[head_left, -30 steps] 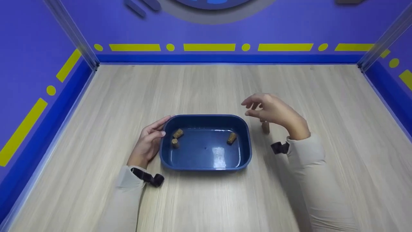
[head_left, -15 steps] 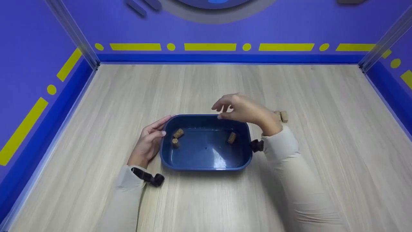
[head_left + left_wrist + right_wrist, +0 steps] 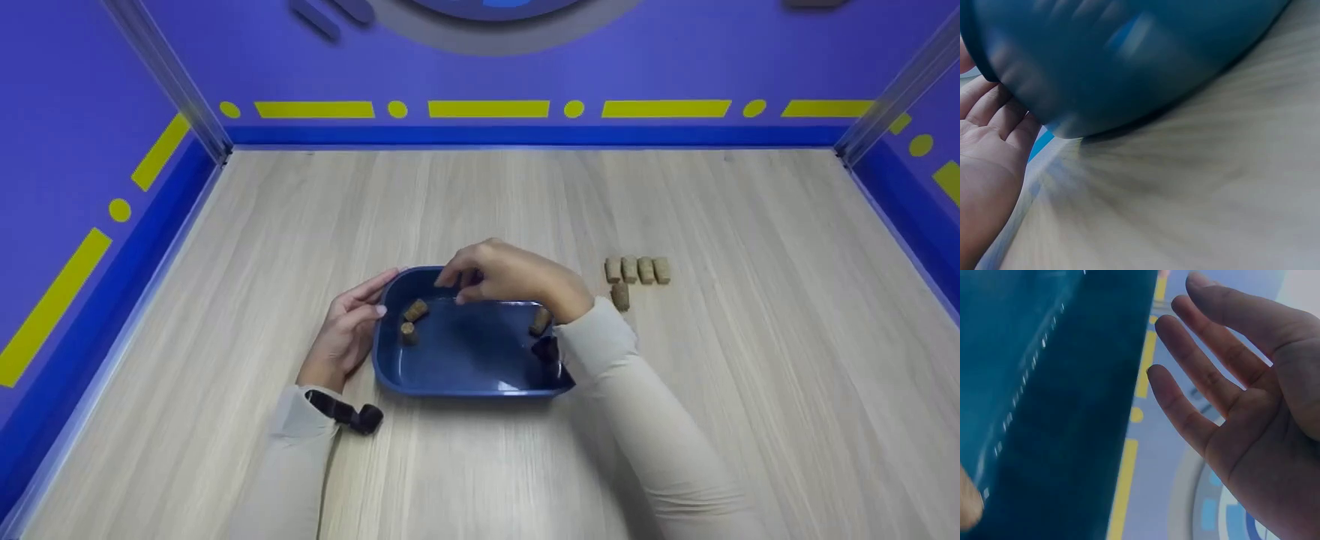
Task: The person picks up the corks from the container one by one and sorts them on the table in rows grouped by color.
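Note:
A dark blue plastic bin (image 3: 450, 392) sits on the table. My left hand (image 3: 343, 328) grips its left side, thumb at the rim and fingers along the outer wall (image 3: 1129, 73). Two corks lie at the left inside the bin, one tilted cork (image 3: 415, 310) and another cork (image 3: 408, 334) just in front of it. A third cork (image 3: 540, 321) is at the right, partly covered by my right wrist. Over the back of the bin hovers my right hand (image 3: 514, 276), fingers loosely bent and apart; the right wrist view shows nothing in it.
On the wooden table (image 3: 750, 337) right of the bin, several corks (image 3: 637, 270) stand side by side in a row. One more cork (image 3: 620, 298) is in front of the row's left end. Blue-purple walls (image 3: 675, 67) enclose the back and sides.
My right hand has moved left from beside the loose corks to over the bin, lowering slightly and uncovering the cork row. My left hand and the bin have stayed put.

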`<act>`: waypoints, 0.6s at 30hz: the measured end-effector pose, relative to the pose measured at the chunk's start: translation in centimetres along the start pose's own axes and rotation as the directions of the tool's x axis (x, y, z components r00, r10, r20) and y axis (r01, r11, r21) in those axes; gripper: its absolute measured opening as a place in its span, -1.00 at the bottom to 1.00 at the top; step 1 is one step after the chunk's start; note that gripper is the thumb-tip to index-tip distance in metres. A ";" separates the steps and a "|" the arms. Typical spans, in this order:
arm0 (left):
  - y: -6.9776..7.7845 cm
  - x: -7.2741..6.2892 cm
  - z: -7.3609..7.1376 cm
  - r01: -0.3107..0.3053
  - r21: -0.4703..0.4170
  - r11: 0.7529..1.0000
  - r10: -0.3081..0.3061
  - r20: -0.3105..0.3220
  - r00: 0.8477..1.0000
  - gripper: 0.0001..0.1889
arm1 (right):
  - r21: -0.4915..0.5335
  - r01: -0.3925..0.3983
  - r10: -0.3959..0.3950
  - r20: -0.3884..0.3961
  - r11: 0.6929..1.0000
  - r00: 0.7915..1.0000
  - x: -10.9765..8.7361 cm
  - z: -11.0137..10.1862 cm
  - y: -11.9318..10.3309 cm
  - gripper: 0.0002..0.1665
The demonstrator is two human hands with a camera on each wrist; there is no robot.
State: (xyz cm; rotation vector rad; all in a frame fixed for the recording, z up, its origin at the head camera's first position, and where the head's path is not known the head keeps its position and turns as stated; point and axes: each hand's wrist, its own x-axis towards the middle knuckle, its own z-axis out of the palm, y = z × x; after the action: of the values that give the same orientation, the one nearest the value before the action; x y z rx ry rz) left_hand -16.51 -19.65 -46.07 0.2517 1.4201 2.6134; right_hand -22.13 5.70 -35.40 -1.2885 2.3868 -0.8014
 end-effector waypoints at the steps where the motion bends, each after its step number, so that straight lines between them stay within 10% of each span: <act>1: 0.0 0.0 0.0 0.000 -0.001 1.000 0.000 0.001 1.000 -0.41 | 0.002 -0.002 0.002 0.011 1.000 1.000 0.3 0.3 -0.1 -0.64; 18: 0.0 -0.1 0.0 0.015 0.005 1.000 -0.015 0.008 1.000 -0.40 | 0.000 -0.032 0.032 0.198 0.999 0.980 3.6 4.2 -0.9 -0.63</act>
State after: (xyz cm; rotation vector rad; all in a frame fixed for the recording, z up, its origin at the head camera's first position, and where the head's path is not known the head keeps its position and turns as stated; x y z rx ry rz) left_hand -16.46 -19.68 -46.11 0.2508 1.4201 2.5947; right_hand -21.38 0.91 -38.18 -1.2620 2.2416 -0.6356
